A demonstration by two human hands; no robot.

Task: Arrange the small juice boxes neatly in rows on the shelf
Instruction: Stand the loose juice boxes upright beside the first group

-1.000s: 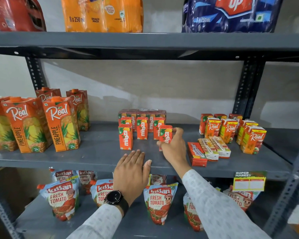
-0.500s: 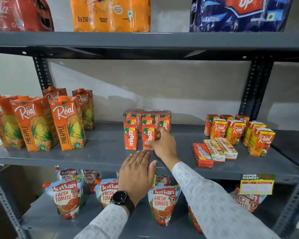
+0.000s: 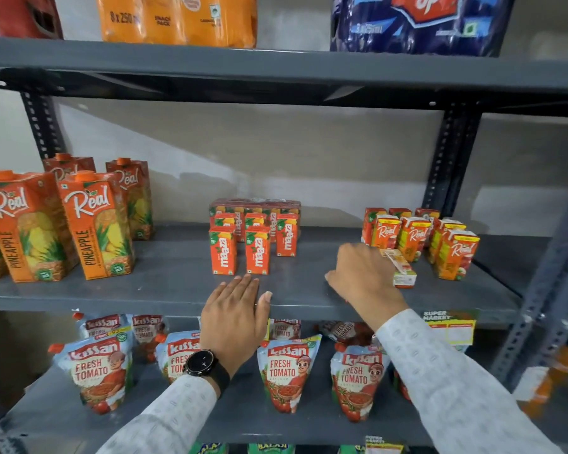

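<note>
On the grey middle shelf [image 3: 164,283], small Maaza juice boxes [image 3: 255,250] stand upright in short rows at the centre, with a shrink-wrapped pack [image 3: 254,206] touching them at 12 o'clock and small Real boxes [image 3: 417,237] grouped at 3 o'clock. Left hand [image 3: 235,317] lies flat with fingers spread on the shelf lip at 6 o'clock, gripping nothing; right hand [image 3: 364,276] covers boxes lying flat [image 3: 402,271], its grip hidden. Tall pineapple cartons [image 3: 94,224] stand at 9 o'clock, ketchup pouches [image 3: 287,371] below.
</note>
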